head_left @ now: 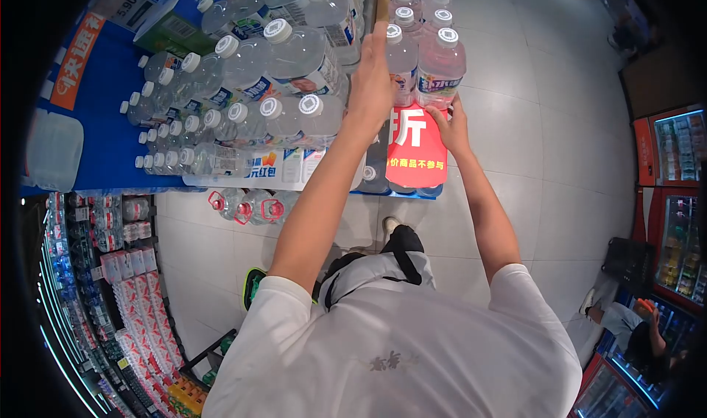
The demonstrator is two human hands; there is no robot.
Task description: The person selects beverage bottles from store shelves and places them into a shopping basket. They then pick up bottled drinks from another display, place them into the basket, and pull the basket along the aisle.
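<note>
My left hand [370,75] reaches in beside the rows of bottles, its fingers stretched out and pointing away from me, next to a pinkish bottle [402,68] with a white cap. At the near end of the right row stands a larger-looking pink bottle [441,64] with a blue and white label. My right hand [451,123] touches its lower edge, thumb and fingers apart. Under that hand lies a red sign [416,149] with white and yellow characters. Clear bottles [302,57] with white caps stand left of my left hand.
Bottles with red handles [254,206] sit on the floor below the display. Stocked shelves [140,293] are at the lower left. Drink coolers [681,197] line the right side, with a seated person [633,329] near them. Grey tiled floor [508,160] lies right of the display.
</note>
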